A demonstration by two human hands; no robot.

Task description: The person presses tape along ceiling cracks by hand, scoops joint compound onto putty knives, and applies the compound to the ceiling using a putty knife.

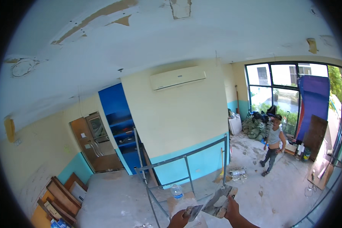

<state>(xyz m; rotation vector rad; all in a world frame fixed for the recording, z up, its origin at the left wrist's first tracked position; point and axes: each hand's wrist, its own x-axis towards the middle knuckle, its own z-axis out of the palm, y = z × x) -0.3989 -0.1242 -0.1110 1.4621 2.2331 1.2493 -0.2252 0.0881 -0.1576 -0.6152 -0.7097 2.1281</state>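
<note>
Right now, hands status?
Left hand: gripping wide-bladed metal scraper. Right hand: holding flat grey plate, pale paste on it. Grey metal scaffold rail ahead.

The right hand (pixel 233 208) hides part of the plaster-smeared plate (pixel 212 204); items (pixel 124 141) in the blue shelf unit (pixel 112 100) are indistinct.

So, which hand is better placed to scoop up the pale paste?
Probably the left hand: it holds the scraper near the paste, while the right hand is busy holding the board underneath.

left hand (pixel 179 219) — bare | right hand (pixel 232 209) — bare | right forearm (pixel 244 222) bare where visible
</note>
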